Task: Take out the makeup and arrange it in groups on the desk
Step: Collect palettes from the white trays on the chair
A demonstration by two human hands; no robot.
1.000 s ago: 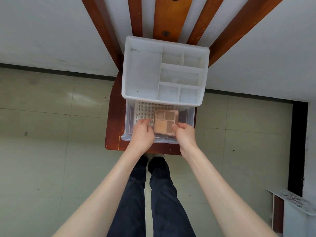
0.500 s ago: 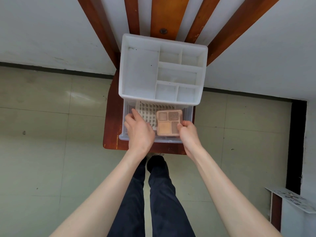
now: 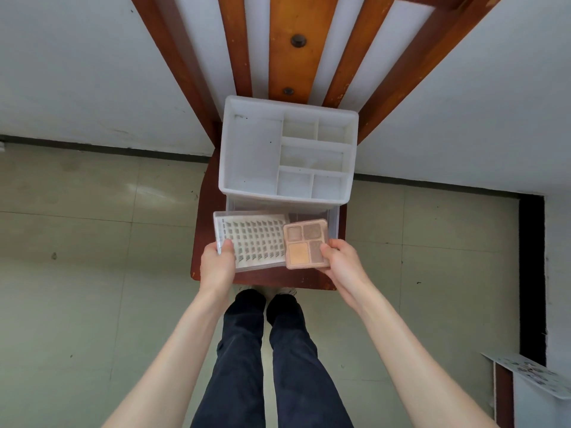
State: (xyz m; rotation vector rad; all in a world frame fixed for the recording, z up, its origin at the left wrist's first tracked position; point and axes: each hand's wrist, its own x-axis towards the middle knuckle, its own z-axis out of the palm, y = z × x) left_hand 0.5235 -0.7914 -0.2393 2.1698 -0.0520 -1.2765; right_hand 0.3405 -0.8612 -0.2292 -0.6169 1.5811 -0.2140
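A white organizer box (image 3: pixel 253 156) with several bare top compartments stands on a small red-brown wooden stool (image 3: pixel 210 196). Its clear drawer (image 3: pixel 335 223) is pulled out below. My left hand (image 3: pixel 217 264) grips the left edge of a clear case of false lashes (image 3: pixel 256 239), held above the drawer. My right hand (image 3: pixel 343 261) holds a pink four-pan eyeshadow palette (image 3: pixel 306 244) by its right edge. The palette overlaps the lash case's right end.
Wooden slats (image 3: pixel 285 41) rise behind the box against a white wall. Pale floor tiles lie on both sides. My dark-trousered legs (image 3: pixel 262 350) stand just before the stool's front edge. A white shelf (image 3: pixel 531 375) sits at the lower right.
Both hands have lifted out of the drawer. The left hand has taken hold of the lash case, and the palette has risen with the right hand toward me.
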